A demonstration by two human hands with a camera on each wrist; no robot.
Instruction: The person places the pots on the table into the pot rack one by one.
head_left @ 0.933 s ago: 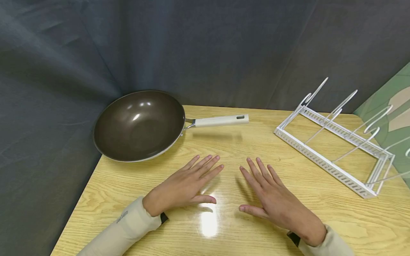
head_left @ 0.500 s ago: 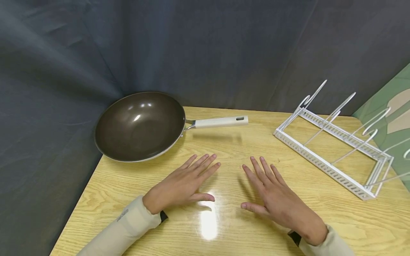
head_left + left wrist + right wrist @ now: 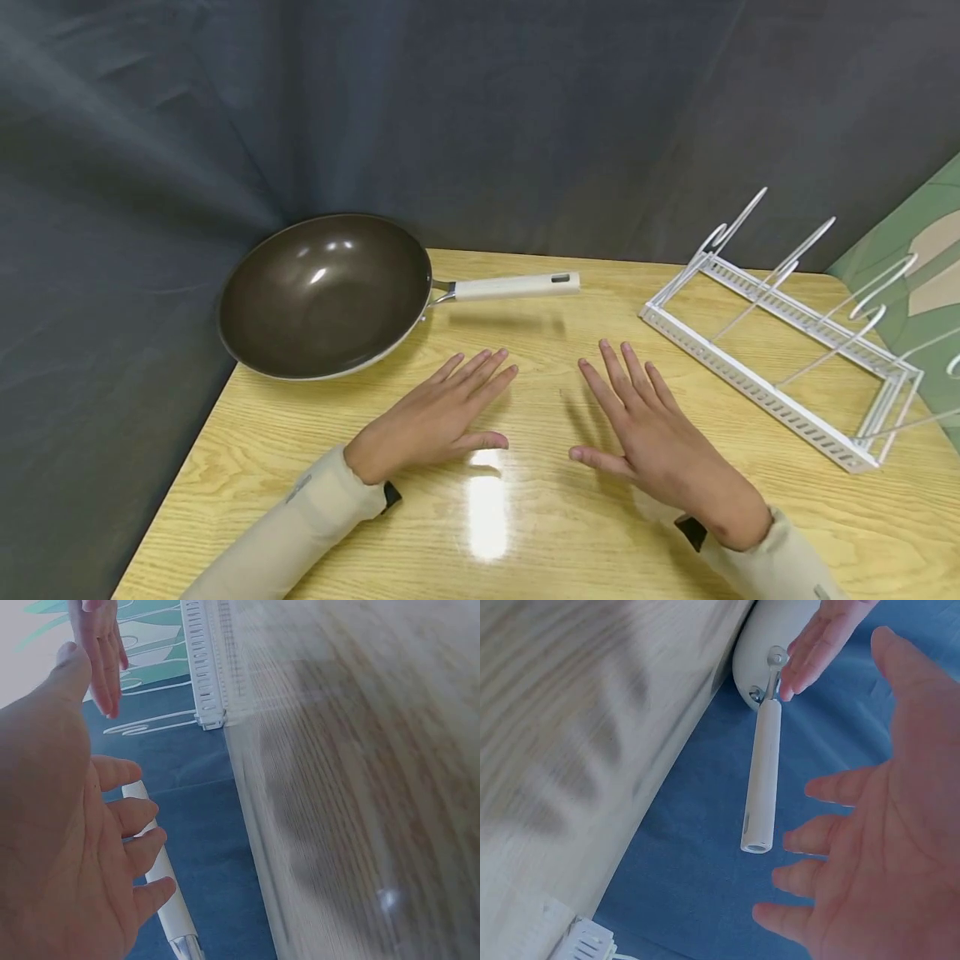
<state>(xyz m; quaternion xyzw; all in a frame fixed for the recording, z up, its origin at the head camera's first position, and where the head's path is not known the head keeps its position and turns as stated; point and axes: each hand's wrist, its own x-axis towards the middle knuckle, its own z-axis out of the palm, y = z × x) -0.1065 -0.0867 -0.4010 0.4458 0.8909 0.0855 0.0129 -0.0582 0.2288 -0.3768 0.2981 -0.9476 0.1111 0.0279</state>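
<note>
Fingers spread and gripping nothing, the left hand (image 3: 435, 417) and right hand (image 3: 648, 433) hover over the bench (image 3: 555, 542), backs up, thumbs turned inward. Beyond the fingertips runs the pan's handle (image 3: 517, 287), crosswise; the pan (image 3: 322, 300) sits nearer the left hand, the white rack (image 3: 750, 382) off right.

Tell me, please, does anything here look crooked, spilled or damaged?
The white rack sits askew to the table, and the pan seems to overhang its left edge. I see no spill or damage.
</note>
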